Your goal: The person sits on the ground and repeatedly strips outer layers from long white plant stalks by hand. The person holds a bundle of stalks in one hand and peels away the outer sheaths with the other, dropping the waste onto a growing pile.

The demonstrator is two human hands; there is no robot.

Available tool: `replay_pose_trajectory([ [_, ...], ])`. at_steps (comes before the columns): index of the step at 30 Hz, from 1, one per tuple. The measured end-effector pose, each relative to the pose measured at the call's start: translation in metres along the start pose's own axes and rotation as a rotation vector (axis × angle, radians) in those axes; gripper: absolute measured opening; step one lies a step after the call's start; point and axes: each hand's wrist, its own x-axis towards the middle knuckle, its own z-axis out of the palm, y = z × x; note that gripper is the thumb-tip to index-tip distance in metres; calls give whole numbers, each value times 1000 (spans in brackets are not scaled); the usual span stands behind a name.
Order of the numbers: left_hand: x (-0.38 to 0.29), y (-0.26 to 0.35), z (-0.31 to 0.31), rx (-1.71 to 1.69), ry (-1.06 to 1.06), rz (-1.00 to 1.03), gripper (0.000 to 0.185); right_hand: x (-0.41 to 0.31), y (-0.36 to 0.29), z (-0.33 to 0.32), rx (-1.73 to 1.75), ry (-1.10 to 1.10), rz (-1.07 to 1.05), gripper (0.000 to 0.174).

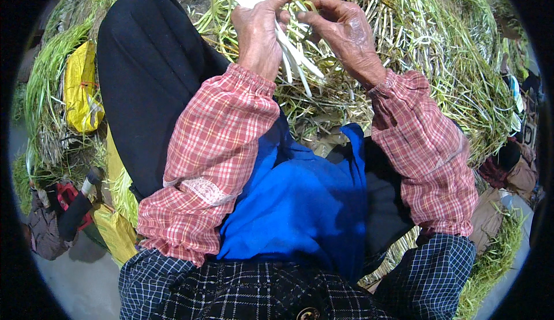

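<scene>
My left hand (262,32) grips a small bunch of pale, leek-like stalks (296,58). Their white ends hang out below the fist, and more white stalk shows above the thumb, running off the top of the view. Close by on the right, my right hand (348,32) has its thumb and forefinger drawn together on a thin yellowish leaf (310,6) at the side of the bunch. Its other fingers are curled and partly hidden. Beneath both hands lies a broad heap of green and straw-coloured stalks and leaves (415,34).
A yellow woven sack (82,90) rests on green stalks at the left, with another yellow sack (113,229) lower down. Other people sit at the left (49,229) and right (517,164) edges. My black-trousered knee (147,60) rises left of the heap; a blue cloth (298,203) covers my lap.
</scene>
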Motion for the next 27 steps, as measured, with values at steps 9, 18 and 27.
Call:
replay_pose_trajectory([
  [9,-2,8,5,-42,152,53,16,0,3,0,486,-3,152,22],
  [18,-5,10,9,54,7,440,14,0,48,-8,-230,56,-67,26],
  [27,-1,21,10,168,59,278,10,-25,47,-14,-835,-128,-249,13],
])
